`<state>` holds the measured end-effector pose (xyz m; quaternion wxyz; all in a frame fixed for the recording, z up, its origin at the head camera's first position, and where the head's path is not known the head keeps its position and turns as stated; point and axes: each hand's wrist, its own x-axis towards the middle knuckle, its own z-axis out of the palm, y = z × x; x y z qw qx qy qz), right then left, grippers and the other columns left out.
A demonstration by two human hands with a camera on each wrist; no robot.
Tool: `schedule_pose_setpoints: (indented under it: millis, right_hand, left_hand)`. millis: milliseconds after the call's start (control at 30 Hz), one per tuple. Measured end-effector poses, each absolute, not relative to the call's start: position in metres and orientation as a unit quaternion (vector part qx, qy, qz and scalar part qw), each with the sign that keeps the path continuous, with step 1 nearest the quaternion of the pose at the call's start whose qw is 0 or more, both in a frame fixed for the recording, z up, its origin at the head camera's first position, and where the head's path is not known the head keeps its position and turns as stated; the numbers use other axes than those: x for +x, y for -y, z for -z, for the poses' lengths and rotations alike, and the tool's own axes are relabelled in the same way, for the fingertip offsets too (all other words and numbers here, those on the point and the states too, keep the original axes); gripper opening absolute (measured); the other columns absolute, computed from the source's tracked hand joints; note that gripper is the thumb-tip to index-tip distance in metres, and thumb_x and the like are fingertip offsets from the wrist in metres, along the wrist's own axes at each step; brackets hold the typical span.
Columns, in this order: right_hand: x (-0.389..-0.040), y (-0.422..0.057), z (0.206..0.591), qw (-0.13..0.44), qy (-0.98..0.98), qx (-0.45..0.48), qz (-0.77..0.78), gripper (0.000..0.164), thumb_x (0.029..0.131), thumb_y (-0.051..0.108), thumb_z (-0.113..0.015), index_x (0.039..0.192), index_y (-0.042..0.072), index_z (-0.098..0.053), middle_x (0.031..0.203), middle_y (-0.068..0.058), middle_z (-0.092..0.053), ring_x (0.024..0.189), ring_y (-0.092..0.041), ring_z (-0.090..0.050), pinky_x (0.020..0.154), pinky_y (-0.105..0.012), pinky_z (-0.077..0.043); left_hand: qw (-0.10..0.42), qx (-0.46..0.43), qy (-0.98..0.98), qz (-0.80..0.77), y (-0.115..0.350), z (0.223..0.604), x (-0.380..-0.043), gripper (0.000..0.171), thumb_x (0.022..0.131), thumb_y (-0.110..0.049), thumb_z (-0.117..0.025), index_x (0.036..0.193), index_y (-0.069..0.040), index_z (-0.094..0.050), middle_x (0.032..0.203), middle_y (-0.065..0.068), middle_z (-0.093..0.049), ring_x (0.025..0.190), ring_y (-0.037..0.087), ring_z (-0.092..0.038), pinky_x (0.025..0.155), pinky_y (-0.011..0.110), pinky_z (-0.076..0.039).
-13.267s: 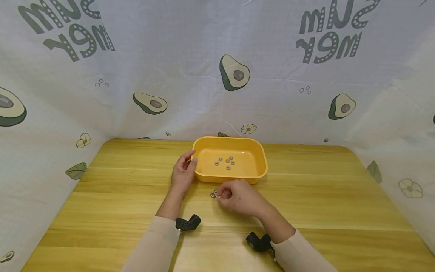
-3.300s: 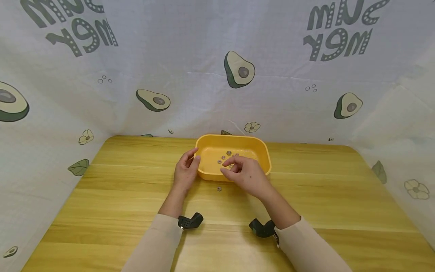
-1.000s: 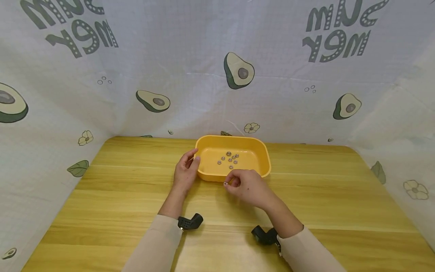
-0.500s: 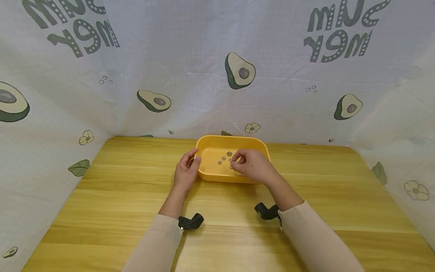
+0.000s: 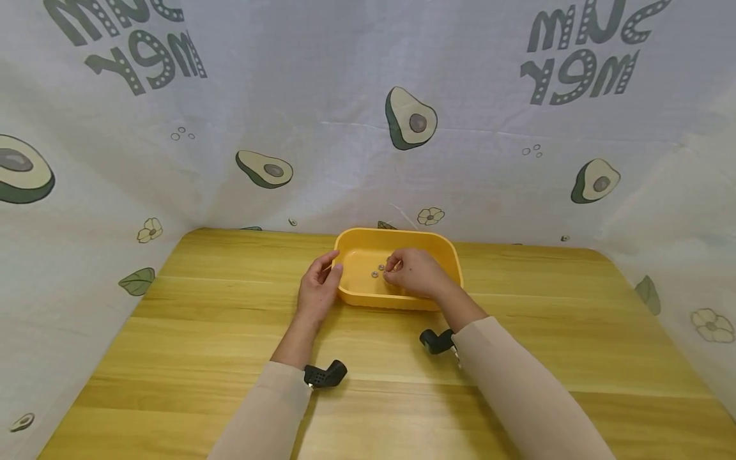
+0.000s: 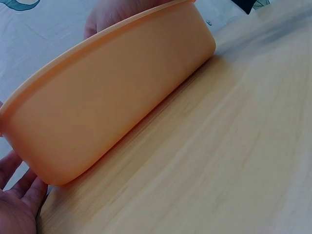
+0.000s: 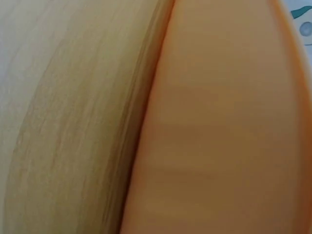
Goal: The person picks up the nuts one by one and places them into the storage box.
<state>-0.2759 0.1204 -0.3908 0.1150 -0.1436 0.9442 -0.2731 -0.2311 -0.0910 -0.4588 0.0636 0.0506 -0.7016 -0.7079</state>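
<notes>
A yellow plastic tray [image 5: 359, 299] stands on the table with several small metal nuts [image 5: 375, 274] on its floor. My left hand [image 5: 316, 291] holds the tray's left end, thumb at the rim and fingers against the outer wall; in the left wrist view its fingers [image 6: 31, 192] touch the lower corner. My right hand [image 5: 418, 271] reaches over the front rim into the tray, thumb and forefinger pinched together low over the nuts. A tiny pale nut seems to be between those fingertips, mostly hidden. The right wrist view has only the tray wall [image 7: 219, 117] and wood.
The wooden table [image 5: 201, 358] spreads out on both sides and in front of the tray. A white cloth [image 5: 322, 83] printed with avocados hangs behind it. Black wrist cameras [image 5: 326, 374] sit at both cuffs.
My right hand has carried a nut from the table in front over the rim and into the tray, lately shifting slightly left. The left hand stays at the tray's end.
</notes>
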Motion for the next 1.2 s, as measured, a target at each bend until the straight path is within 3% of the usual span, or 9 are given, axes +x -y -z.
schedule_pose_setpoints:
  millis: [467,700,933,1200]
  right_hand:
    - [-0.28,-0.121,0.401,0.14,-0.939,-0.127,0.288,0.015,0.091,0.026,-0.074,0.092,0.011,-0.071,0.086,-0.002,-0.065,0.067,-0.015,-0.053,0.06,-0.024,-0.043]
    - [-0.279,-0.124,0.402,0.124,-0.941,-0.123,0.289,0.014,0.092,0.027,-0.07,0.092,0.013,-0.071,0.086,-0.002,-0.064,0.064,-0.016,-0.052,0.059,-0.026,-0.042]
    - [-0.274,-0.126,0.397,0.123,-0.936,-0.121,0.305,0.018,0.096,0.027,-0.068,0.1,0.011,-0.072,0.093,-0.004,-0.067,0.068,-0.017,-0.055,0.06,-0.026,-0.045]
    - [-0.26,-0.136,0.381,0.069,-0.936,-0.112,0.327,0.02,0.098,0.027,-0.065,0.108,0.011,-0.073,0.087,-0.006,-0.065,0.069,-0.019,-0.054,0.059,-0.027,-0.045]
  left_hand:
    - [0.063,0.049,0.698,0.711,0.09,0.459,-0.23,0.039,0.103,-0.025,-0.06,0.141,-0.015,-0.061,0.153,0.008,-0.05,0.143,0.03,-0.047,0.118,0.047,-0.042]
    - [0.065,0.045,0.698,0.712,0.09,0.458,-0.229,0.04,0.103,-0.024,-0.06,0.142,-0.014,-0.06,0.153,0.008,-0.051,0.144,0.03,-0.047,0.119,0.046,-0.042]
    - [0.068,0.044,0.697,0.712,0.09,0.459,-0.228,0.04,0.103,-0.023,-0.061,0.141,-0.013,-0.061,0.154,0.009,-0.05,0.145,0.031,-0.046,0.119,0.048,-0.041]
    - [0.074,0.051,0.689,0.719,0.091,0.459,-0.227,0.045,0.104,-0.026,-0.059,0.147,-0.016,-0.055,0.154,0.01,-0.05,0.143,0.031,-0.048,0.118,0.049,-0.043]
